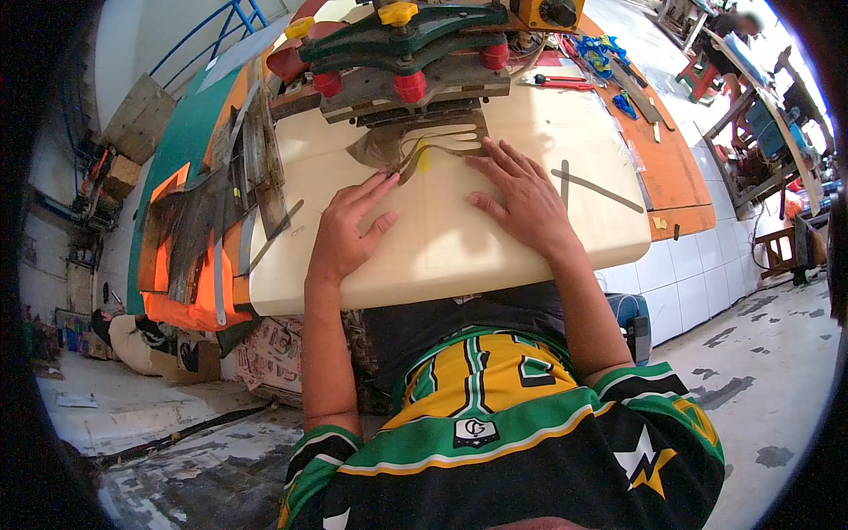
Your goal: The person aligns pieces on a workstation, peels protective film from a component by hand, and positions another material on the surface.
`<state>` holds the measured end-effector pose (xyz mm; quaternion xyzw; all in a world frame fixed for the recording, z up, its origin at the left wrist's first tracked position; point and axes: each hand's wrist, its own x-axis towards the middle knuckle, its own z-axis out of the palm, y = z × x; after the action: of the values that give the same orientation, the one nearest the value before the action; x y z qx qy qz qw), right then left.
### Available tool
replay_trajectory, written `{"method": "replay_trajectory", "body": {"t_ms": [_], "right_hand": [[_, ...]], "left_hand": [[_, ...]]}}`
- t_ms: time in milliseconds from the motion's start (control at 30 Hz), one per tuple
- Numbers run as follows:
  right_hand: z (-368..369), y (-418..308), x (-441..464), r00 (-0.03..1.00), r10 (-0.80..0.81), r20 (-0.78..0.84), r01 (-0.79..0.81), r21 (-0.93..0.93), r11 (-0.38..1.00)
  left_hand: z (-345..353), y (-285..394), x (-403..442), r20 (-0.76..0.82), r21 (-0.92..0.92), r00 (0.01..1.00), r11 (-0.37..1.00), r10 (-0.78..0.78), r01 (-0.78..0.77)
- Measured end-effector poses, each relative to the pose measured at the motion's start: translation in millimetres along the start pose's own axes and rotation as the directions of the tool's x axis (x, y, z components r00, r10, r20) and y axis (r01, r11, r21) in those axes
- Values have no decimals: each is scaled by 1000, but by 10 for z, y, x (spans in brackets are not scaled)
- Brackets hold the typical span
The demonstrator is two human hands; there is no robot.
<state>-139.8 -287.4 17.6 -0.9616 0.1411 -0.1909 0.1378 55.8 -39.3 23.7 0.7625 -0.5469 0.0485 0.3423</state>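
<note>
On a cream work surface [442,238] lies a thin brown sheet piece [375,148] with curved edges and long slots, partly hidden under the head of a press-like machine [402,93]. This machine has a dark green bracket, red knobs and yellow knobs. My left hand [349,230] rests flat, its stretched fingertips at the piece's near left edge. Across from it, my right hand [526,203] has spread fingers, the tips touching the piece's near right edge. Neither hand grips anything. Between them, a small yellow mark [424,159] shows near the piece.
Dark strips and sheets [199,221] pile up at the left over orange material [190,309]. Narrow grey strips [605,190] lie on the cream surface. At the back right are a red cutter [565,83] and blue plastic [601,57]. A person [738,35] sits far right.
</note>
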Motion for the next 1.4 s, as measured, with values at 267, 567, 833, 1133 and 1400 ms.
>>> {"method": "replay_trajectory", "body": {"t_ms": [267,567,833,1133,1400], "right_hand": [[8,19,-10,1000,-25,-4,25,-3,1000],[30,51,-2,998,-42,-37,42,7,999],[-29,77,6,998,-53,-15,55,101,993],[-18,69,4,990,-135,42,128,146,981],[-59,67,-19,991,-126,-37,131,227,965]], "left_hand": [[3,-17,-2,-3,-24,999,999,34,-34],[-26,15,11,-120,-19,992,999,43,-45],[3,-100,10,-103,121,985,981,-137,149],[99,-213,26,-224,93,950,966,-216,241],[89,-225,27,-232,105,941,955,-247,276]]}}
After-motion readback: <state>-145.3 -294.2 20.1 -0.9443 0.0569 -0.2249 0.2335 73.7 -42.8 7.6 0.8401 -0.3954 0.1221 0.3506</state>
